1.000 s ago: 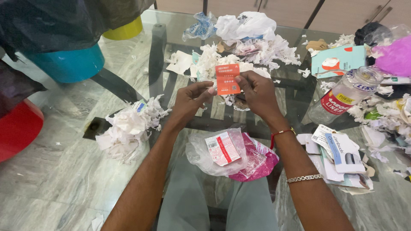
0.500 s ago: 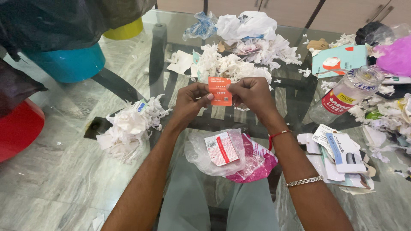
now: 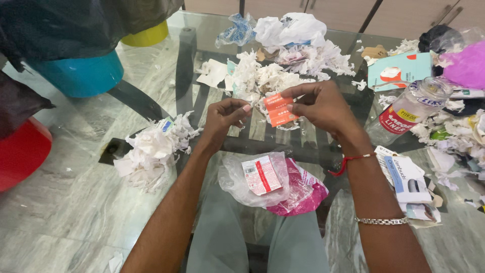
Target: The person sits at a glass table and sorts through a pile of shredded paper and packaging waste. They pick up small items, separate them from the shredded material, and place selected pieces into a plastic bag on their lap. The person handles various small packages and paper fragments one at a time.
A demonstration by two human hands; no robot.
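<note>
We're mid-tear on the orange card (image 3: 279, 109) — right hand (image 3: 323, 107) pinches it at 12 o'clock over the glass table (image 3: 91, 202); left hand (image 3: 225, 119) fingers curled together, w/ nothing seen in them. Next probably needs a left-hand re-grip.

Both forearms reach forward from the lap, elbows apart and wrists drawn in toward each other. The left hand (image 3: 225, 119) curls loosely, fingertips bunched against the thumb. The right hand (image 3: 323, 106) sits slightly higher, index finger stretched out straight, thumb pinching beneath it, the other fingers folded.
</note>
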